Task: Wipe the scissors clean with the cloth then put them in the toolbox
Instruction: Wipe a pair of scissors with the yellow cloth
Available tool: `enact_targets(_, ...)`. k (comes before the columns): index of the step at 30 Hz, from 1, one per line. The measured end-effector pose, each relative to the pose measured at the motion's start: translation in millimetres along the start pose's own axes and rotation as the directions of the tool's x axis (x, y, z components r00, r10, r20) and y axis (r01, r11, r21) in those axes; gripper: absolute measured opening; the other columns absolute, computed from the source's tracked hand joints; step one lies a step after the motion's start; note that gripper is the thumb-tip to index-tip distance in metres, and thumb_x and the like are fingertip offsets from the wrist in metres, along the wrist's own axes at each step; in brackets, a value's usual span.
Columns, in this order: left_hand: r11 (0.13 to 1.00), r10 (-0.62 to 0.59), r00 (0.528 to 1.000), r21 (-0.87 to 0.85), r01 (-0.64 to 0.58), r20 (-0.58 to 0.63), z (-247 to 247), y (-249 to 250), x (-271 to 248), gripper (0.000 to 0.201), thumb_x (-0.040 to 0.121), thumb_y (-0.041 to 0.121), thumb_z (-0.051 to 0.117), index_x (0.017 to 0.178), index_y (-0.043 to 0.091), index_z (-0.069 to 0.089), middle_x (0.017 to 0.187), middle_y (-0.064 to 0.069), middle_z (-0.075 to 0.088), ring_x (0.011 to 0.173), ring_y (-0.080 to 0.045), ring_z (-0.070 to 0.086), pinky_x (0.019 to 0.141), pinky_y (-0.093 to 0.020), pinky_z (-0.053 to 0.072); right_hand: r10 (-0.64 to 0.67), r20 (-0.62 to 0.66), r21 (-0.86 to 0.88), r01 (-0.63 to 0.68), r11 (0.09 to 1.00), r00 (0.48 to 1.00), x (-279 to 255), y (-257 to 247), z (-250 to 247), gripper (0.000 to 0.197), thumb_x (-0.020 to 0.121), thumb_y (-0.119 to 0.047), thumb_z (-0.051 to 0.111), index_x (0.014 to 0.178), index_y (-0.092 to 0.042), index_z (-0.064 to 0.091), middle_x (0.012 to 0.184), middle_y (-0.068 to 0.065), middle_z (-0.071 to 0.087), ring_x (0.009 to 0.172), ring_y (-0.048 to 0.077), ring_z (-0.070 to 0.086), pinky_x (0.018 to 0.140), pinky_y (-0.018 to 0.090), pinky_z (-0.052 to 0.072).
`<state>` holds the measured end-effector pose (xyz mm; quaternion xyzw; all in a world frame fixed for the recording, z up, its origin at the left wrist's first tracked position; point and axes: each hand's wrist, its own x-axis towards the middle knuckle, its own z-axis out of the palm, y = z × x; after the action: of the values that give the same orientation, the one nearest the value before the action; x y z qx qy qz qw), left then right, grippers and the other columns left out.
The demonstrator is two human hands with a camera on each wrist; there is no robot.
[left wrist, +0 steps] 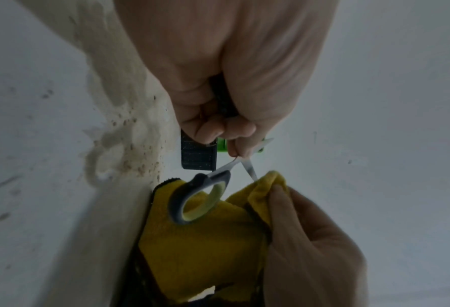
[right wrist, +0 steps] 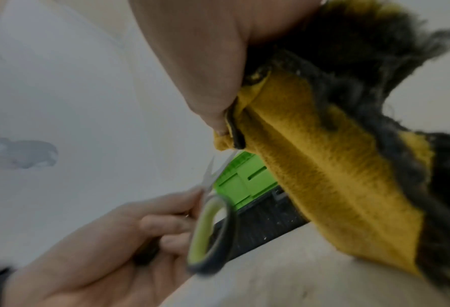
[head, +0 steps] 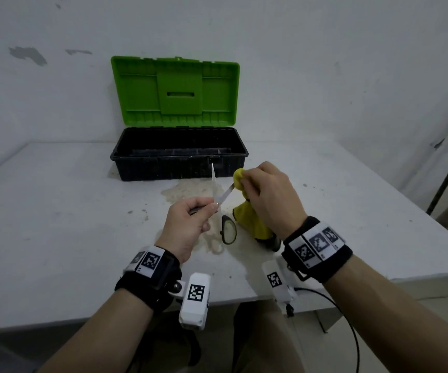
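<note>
My left hand (head: 190, 224) grips one dark handle of the scissors (head: 224, 197), held above the table with the blades spread apart. The other handle loop (head: 228, 229), dark with a pale green lining, hangs free below. My right hand (head: 266, 195) pinches the yellow cloth (head: 255, 222) around the tip of the right blade, while the left blade points up, bare. In the left wrist view the cloth (left wrist: 205, 249) hangs behind the loop (left wrist: 200, 199). The toolbox (head: 179, 160) stands open behind, black base, green lid (head: 175, 90) upright.
The white table (head: 69, 224) carries a pale sandy stain (head: 190, 191) below the scissors and in front of the toolbox. A white wall stands close behind the box. A black cable (head: 346, 319) hangs off the table's near edge at the right.
</note>
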<state>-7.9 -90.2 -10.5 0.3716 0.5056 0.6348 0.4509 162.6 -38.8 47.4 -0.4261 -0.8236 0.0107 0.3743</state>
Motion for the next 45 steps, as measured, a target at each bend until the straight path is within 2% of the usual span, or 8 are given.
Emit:
enact_targets(4, 0.999, 0.029, 0.998, 0.025, -0.030, 0.049, -0.3, 0.6, 1.5, 0.007, 0.090, 0.005, 0.070, 0.093, 0.008, 0.076, 0.078, -0.011, 0.066, 0.054, -0.014, 0.044, 0.054, -0.023, 0.044, -0.139, 0.154, -0.011, 0.142, 0.990, 0.978, -18.9, -20.1, 13.2, 0.024, 0.098, -0.034, 0.050, 0.095, -0.017, 0.067, 0.093, 0.001, 0.054, 0.075, 0.020, 0.055, 0.060, 0.041, 0.052)
enact_targets(11, 0.955, 0.155, 0.985, 0.244, -0.169, 0.076, -5.7, 5.9, -6.4, 0.014, 0.089, 0.006, 0.072, 0.085, 0.018, 0.074, 0.059, 0.010, 0.064, 0.049, -0.006, 0.049, 0.051, -0.018, 0.046, 0.132, 0.136, -0.200, -0.103, 0.974, 0.982, 11.3, -2.4, -10.1, 0.029, 0.100, -0.026, 0.042, 0.090, -0.012, 0.066, 0.092, 0.003, 0.052, 0.077, 0.023, 0.057, 0.066, 0.034, 0.048)
enact_targets(16, 0.945, 0.150, 0.985, 0.281, -0.168, 0.084, -3.1, 8.6, -2.8, 0.007, 0.091, 0.013, 0.071, 0.092, 0.016, 0.077, 0.070, 0.006, 0.068, 0.053, -0.002, 0.052, 0.054, -0.020, 0.046, -0.021, 0.212, -0.137, 0.051, 0.989, 0.977, -1.6, -16.6, -4.5, 0.026, 0.100, -0.028, 0.045, 0.092, -0.016, 0.066, 0.094, 0.000, 0.049, 0.074, 0.019, 0.053, 0.061, 0.034, 0.047)
enact_targets(19, 0.944, 0.141, 0.985, 0.286, -0.165, 0.102, -1.2, 9.4, -4.4, 0.010, 0.091, 0.011, 0.071, 0.088, 0.019, 0.076, 0.064, 0.008, 0.065, 0.054, -0.007, 0.051, 0.053, -0.020, 0.046, 0.010, 0.245, -0.140, 0.025, 0.990, 0.970, -6.2, -12.7, 4.3, 0.028, 0.101, -0.029, 0.044, 0.092, -0.016, 0.067, 0.093, -0.001, 0.049, 0.075, 0.020, 0.054, 0.061, 0.034, 0.047)
enact_targets(24, 0.989, 0.010, 1.000, 0.150, -0.013, 0.022, -2.9, 6.4, -4.4, 0.007, 0.090, 0.006, 0.071, 0.090, 0.013, 0.074, 0.063, 0.001, 0.061, 0.049, -0.010, 0.047, 0.050, -0.018, 0.045, 0.081, 0.064, -0.135, -0.072, 0.988, 0.995, 5.9, 12.1, -3.0, 0.027, 0.100, -0.029, 0.047, 0.089, -0.015, 0.067, 0.092, 0.000, 0.050, 0.072, 0.022, 0.056, 0.061, 0.037, 0.049)
enact_targets(30, 0.961, -0.201, 0.973, -0.170, 0.218, 0.113, 2.5, 11.4, -2.3, 0.014, 0.092, -0.001, 0.064, 0.105, -0.003, 0.067, 0.076, -0.007, 0.065, 0.044, -0.006, 0.040, 0.047, -0.019, 0.041, -0.243, 0.095, -0.054, 0.249, 0.967, 0.965, -31.0, -9.6, 5.0, 0.013, 0.096, -0.030, 0.057, 0.099, -0.021, 0.065, 0.088, -0.002, 0.050, 0.064, 0.015, 0.047, 0.045, 0.035, 0.048)
enact_targets(41, 0.972, -0.202, 0.973, -0.101, 0.213, 0.110, -1.0, 9.6, -6.2, 0.008, 0.090, -0.003, 0.066, 0.097, 0.001, 0.069, 0.082, -0.016, 0.055, 0.043, -0.006, 0.042, 0.047, -0.019, 0.044, 0.053, 0.002, -0.020, -0.053, 0.998, 0.999, -1.2, 25.3, -1.8, 0.030, 0.099, -0.033, 0.051, 0.081, -0.016, 0.067, 0.085, -0.002, 0.046, 0.063, 0.020, 0.055, 0.058, 0.042, 0.052)
enact_targets(45, 0.967, -0.232, 0.967, -0.081, 0.241, 0.105, -2.2, 8.8, -6.8, 0.011, 0.088, -0.003, 0.069, 0.099, 0.001, 0.071, 0.080, -0.012, 0.060, 0.047, -0.005, 0.047, 0.051, -0.019, 0.047, 0.008, 0.022, 0.023, -0.009, 1.000, 1.000, -6.9, 12.9, -8.4, 0.023, 0.098, -0.030, 0.053, 0.087, -0.017, 0.069, 0.085, -0.002, 0.048, 0.065, 0.020, 0.055, 0.059, 0.042, 0.051)
